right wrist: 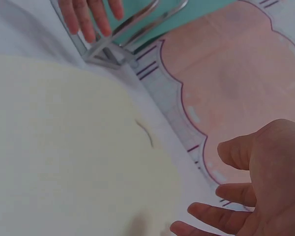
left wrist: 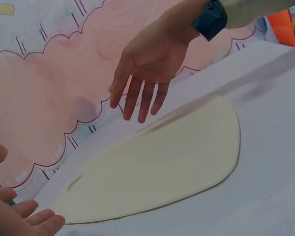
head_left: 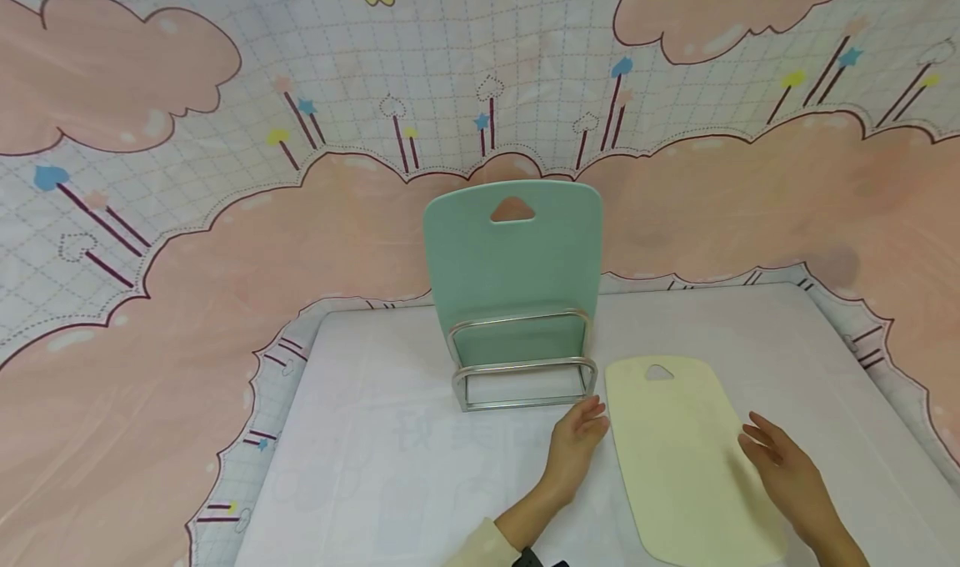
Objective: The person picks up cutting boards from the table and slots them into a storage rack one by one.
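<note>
A pale yellow cutting board (head_left: 682, 459) with a small handle hole lies flat on the white table. At its left edge is my left hand (head_left: 576, 450), fingers relaxed and holding nothing, close to the front corner of a metal rack. Over the board's right edge hovers my right hand (head_left: 787, 475), its fingers loosely spread in the left wrist view and its shadow on the board. A green cutting board (head_left: 517, 258) stands upright in the silver wire rack (head_left: 525, 367), in the rear slot, leaning slightly back. The front slot of the rack holds no board.
White cloth covers the table (head_left: 360, 467). Behind it hangs a patterned curtain (head_left: 360, 233) with pink clouds, close behind the green board. An orange object (left wrist: 281, 28) shows at the upper right of the left wrist view.
</note>
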`<action>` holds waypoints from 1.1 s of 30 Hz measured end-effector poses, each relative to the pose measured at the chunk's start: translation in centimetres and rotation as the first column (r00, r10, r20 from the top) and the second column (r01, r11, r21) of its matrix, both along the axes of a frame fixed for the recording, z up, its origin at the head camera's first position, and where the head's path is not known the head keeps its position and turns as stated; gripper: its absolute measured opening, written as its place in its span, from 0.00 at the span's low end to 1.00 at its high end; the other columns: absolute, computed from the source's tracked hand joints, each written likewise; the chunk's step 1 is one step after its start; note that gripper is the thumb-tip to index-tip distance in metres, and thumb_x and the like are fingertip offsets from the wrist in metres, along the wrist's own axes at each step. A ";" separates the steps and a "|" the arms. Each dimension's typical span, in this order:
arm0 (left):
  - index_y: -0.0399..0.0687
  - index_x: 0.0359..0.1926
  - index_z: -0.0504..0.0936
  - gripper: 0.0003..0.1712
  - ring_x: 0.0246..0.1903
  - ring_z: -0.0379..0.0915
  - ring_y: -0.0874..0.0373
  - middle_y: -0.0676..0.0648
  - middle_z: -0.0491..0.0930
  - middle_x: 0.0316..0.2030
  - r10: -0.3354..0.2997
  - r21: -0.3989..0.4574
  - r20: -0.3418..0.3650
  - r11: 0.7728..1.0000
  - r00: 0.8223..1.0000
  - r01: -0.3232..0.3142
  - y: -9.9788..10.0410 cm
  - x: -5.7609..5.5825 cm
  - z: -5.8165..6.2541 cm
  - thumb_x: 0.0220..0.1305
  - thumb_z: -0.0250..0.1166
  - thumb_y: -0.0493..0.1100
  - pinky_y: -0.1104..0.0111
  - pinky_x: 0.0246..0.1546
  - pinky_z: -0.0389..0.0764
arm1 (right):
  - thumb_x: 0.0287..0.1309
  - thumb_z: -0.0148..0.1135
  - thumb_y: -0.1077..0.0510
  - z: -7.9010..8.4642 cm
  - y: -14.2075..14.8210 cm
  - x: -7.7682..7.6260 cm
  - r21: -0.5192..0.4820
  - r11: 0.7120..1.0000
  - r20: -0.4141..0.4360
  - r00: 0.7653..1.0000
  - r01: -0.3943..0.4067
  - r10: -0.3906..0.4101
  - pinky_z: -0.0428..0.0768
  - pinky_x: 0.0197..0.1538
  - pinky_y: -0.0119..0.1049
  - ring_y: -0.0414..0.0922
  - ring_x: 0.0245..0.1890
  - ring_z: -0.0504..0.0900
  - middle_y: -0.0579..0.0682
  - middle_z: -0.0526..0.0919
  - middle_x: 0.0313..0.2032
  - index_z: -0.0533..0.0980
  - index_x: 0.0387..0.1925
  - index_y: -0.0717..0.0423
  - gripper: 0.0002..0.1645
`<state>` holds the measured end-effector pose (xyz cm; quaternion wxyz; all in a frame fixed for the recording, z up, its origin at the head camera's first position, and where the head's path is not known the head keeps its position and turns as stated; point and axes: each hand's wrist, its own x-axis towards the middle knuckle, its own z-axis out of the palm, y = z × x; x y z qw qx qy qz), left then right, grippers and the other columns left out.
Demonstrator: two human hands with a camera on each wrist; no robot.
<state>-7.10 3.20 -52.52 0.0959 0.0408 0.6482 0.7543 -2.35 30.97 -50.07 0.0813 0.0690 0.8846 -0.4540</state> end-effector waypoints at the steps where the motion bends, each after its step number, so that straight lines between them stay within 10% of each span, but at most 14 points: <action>1: 0.26 0.62 0.66 0.27 0.56 0.71 0.44 0.32 0.73 0.56 0.004 -0.001 0.011 1.000 1.000 -0.004 0.1 0.0 -0.1 0.68 0.58 0.39 0.68 0.54 0.73 | 0.74 0.39 0.43 -0.1 0.1 0.1 -0.006 1.000 0.009 1.000 0.000 0.001 0.67 0.50 0.68 0.73 0.60 0.60 0.74 0.58 0.64 0.44 0.72 0.69 0.41; 18: 0.29 0.64 0.64 0.31 0.53 0.71 0.47 0.32 0.68 0.58 -0.041 -0.050 0.151 0.998 0.988 0.049 1.5 -0.4 -1.2 0.66 0.60 0.41 0.59 0.52 0.75 | 0.74 0.39 0.43 -1.4 1.3 -0.1 0.004 1.000 0.031 0.999 0.008 -0.008 0.68 0.50 0.68 0.75 0.59 0.60 0.77 0.58 0.63 0.45 0.70 0.72 0.42; 33: 0.15 0.63 0.53 0.40 0.47 0.74 0.42 0.38 0.75 0.46 -0.034 0.151 0.300 0.988 0.953 -0.013 1.8 -1.7 -1.2 0.64 0.61 0.40 0.53 0.52 0.75 | 0.71 0.41 0.38 -2.4 0.5 -1.7 -0.054 0.994 0.099 0.991 0.092 -0.087 0.63 0.56 0.65 0.69 0.61 0.58 0.73 0.58 0.62 0.36 0.72 0.68 0.49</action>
